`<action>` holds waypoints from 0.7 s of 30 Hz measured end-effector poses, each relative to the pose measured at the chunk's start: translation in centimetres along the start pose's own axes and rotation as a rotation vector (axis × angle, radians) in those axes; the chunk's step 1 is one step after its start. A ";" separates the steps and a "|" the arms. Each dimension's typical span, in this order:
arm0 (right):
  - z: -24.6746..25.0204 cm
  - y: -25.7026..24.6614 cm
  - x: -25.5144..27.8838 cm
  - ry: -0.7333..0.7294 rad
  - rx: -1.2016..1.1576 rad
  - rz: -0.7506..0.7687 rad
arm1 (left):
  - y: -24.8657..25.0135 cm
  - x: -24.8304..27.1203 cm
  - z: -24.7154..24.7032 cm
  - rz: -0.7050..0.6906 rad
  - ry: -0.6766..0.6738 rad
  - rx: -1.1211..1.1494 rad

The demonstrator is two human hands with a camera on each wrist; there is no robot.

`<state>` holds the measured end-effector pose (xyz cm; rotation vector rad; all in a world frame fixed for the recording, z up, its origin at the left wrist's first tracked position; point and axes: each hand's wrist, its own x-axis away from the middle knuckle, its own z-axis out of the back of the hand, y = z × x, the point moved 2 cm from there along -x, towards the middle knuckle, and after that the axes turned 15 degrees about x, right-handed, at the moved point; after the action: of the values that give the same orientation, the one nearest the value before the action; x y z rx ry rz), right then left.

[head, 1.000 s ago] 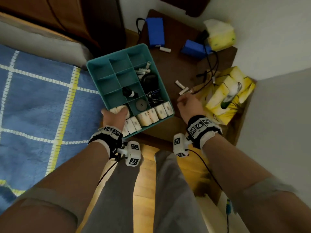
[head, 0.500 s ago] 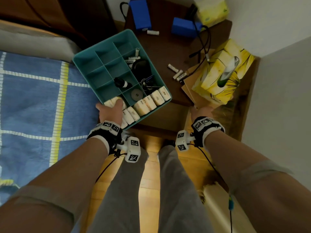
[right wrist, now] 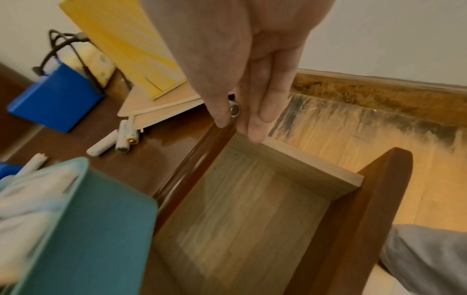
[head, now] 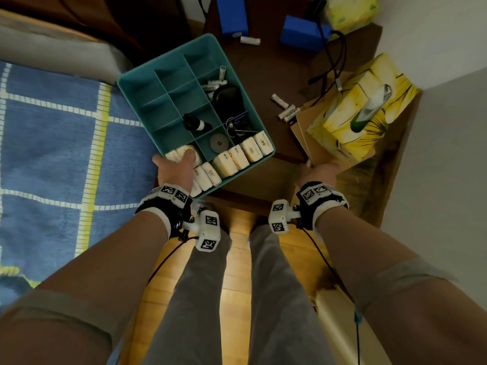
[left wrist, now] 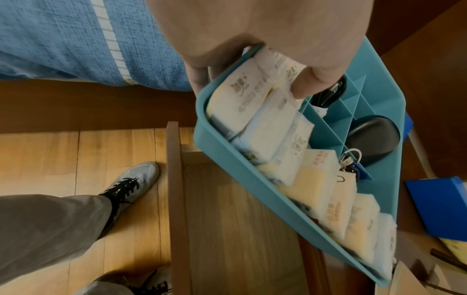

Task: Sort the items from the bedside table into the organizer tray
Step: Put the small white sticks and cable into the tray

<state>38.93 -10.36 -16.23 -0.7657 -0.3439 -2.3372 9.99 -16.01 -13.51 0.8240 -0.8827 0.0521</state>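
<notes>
My left hand [head: 176, 167] grips the near left corner of the teal organizer tray [head: 171, 75], thumb on the tissue packs [head: 238, 158] in its front row. The left wrist view shows that hand [left wrist: 252, 79] with fingers under the tray [left wrist: 252, 179]. The tray also holds batteries [head: 214, 84], a black case [head: 228, 100] and keys [head: 237, 126]. My right hand [head: 319, 169] hovers at the table's front right edge. In the right wrist view this hand [right wrist: 237, 115] pinches a white battery [right wrist: 234, 108]. Loose batteries [head: 279, 100] lie on the dark table.
A yellow tissue box [head: 361, 109] sits on cardboard sheets [head: 303, 133] at the right. Blue boxes [head: 303, 31] and a black cable [head: 334, 56] lie at the back. An open drawer [right wrist: 240, 219] juts out under both hands. The blue bed blanket [head: 52, 154] is left.
My right hand has drawn back from the loose batteries to the table's front right edge. The left hand has kept its hold on the tray corner.
</notes>
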 end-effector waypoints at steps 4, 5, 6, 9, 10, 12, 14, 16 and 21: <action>-0.8 -0.9 1.2 -0.322 0.064 0.094 | 0.4 0.1 0.2 0.027 -0.030 -0.004; -0.3 -1.5 1.9 -0.361 0.053 0.184 | 0.6 0.1 0.2 0.038 -0.046 -0.007; 0.0 -1.9 2.1 -0.345 0.056 0.242 | 0.6 0.0 0.3 0.044 -0.059 -0.010; 1.8 -5.0 3.1 -0.133 0.022 0.423 | 0.8 -0.3 0.7 0.045 -0.083 -0.007; 2.3 -6.0 3.2 -0.059 0.013 0.484 | 0.7 -0.5 0.7 0.045 -0.092 -0.001; 3.2 -8.4 3.8 0.045 -0.010 0.585 | 0.7 -0.7 0.8 0.039 -0.114 0.019; 3.8 -11.0 4.6 0.073 0.008 0.683 | 0.7 -1.0 1.0 0.027 -0.128 0.049; 4.0 -13.8 5.5 0.048 0.015 0.782 | 0.9 -1.2 1.1 0.000 -0.127 0.042; 2.9 -19.4 6.9 0.000 0.102 0.955 | 1.3 -2.9 2.5 -0.034 -0.131 -0.054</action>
<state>23.30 2.08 -10.65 -0.6728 -0.0572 -1.4092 6.00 -15.96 -13.86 0.7984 -0.9891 -0.0557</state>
